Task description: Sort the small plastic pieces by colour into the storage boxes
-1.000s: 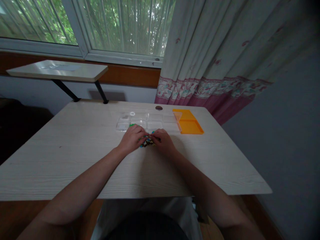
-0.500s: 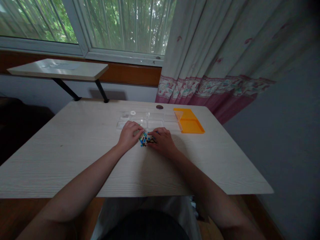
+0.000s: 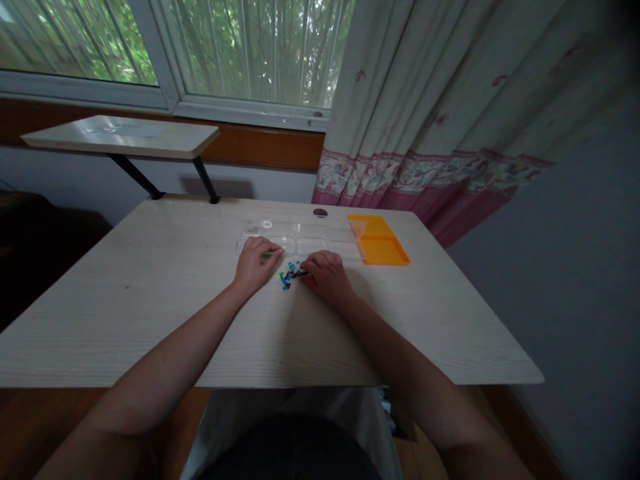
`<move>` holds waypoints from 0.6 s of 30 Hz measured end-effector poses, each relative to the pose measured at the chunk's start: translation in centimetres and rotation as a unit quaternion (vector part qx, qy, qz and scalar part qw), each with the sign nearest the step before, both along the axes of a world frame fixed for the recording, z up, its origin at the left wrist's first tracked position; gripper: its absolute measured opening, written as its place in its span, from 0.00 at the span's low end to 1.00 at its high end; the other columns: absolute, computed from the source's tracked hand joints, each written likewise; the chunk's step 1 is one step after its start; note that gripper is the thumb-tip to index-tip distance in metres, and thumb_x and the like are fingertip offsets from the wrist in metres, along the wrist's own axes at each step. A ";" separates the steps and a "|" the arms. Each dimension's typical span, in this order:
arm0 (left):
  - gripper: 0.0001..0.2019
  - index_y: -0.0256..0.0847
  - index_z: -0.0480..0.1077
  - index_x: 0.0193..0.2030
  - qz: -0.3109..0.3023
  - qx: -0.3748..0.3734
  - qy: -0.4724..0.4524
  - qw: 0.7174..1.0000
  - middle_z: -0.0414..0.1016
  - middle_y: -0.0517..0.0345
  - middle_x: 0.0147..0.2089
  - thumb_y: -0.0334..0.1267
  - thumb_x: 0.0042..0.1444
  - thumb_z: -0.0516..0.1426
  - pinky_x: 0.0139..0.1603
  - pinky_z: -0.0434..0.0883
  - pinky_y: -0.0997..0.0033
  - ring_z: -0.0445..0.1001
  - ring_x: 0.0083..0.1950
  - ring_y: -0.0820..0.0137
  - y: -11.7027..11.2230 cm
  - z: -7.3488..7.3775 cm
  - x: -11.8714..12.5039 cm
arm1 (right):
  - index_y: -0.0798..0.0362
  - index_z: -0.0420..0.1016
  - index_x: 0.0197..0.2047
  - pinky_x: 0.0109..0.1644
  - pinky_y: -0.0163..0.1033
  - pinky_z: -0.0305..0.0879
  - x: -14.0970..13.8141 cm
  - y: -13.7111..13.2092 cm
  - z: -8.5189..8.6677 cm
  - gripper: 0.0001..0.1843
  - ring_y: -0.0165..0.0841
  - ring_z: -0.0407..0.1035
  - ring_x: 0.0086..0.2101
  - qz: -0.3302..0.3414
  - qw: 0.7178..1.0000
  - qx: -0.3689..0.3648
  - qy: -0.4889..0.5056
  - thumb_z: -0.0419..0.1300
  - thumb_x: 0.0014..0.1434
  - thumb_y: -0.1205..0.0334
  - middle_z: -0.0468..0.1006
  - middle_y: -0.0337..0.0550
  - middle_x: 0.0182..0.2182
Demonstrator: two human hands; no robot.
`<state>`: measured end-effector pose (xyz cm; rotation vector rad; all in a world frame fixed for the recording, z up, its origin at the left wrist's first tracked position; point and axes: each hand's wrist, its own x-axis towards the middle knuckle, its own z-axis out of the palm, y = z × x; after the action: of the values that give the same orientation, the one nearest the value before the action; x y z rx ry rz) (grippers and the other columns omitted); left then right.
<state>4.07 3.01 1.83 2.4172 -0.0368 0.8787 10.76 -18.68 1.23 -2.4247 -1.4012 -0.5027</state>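
Note:
A small pile of blue, green, brown and dark pieces [image 3: 289,275], like tiny building bricks, lies on the table between my hands. My left hand [image 3: 256,262] is closed just beyond the pile's left side, and a small green piece [image 3: 269,254] shows at its fingers. My right hand [image 3: 326,275] rests at the right edge of the pile with curled fingers pressed among the pieces; what they pinch is hidden. Right behind both hands lie clear plastic trays with compartments [image 3: 313,240].
An open orange case [image 3: 383,248] lies at the back right, overlapping the clear trays. A dark round cable hole [image 3: 320,213] is near the table's back edge. On black legs, a raised shelf [image 3: 150,137] stands at the back left. Curtains [image 3: 390,167] hang behind the table.
My left hand has lifted away from the pile, slightly up and left, with a green piece now showing in it. My right hand's fingers have drawn closer together at the pile's edge.

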 end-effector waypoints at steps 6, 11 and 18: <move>0.11 0.42 0.75 0.35 -0.003 -0.001 -0.014 1.000 0.77 0.54 0.37 0.44 0.62 0.55 0.48 0.66 0.60 0.70 0.43 0.64 0.3 0.0 -0.1 | 0.49 0.78 0.42 0.51 0.44 0.51 0.0 -0.1 0.5 0.07 0.38 0.61 0.46 0.010 1.000 0.010 0.012 0.58 0.65 0.61 0.74 0.45 0.42; 0.11 0.42 0.75 0.35 -0.009 -0.002 -0.009 1.000 0.76 0.54 0.37 0.44 0.63 0.55 0.49 0.66 0.60 0.71 0.43 0.64 0.2 0.0 -0.1 | 0.48 0.79 0.42 0.51 0.44 0.51 -0.3 0.0 0.9 0.07 0.38 0.61 0.47 0.029 0.999 0.002 0.019 0.59 0.64 0.64 0.74 0.44 0.42; 0.11 0.42 0.75 0.35 -0.012 0.005 -0.011 1.000 0.76 0.55 0.37 0.44 0.63 0.55 0.50 0.65 0.60 0.71 0.43 0.64 0.2 -0.3 0.1 | 0.48 0.80 0.42 0.50 0.44 0.51 -0.5 0.3 1.3 0.07 0.39 0.60 0.46 0.024 0.999 -0.026 -0.002 0.60 0.64 0.62 0.75 0.44 0.41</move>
<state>4.16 3.20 1.57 2.4111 -0.0785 0.8968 10.21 -18.38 2.56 -2.4258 -1.4883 -0.4657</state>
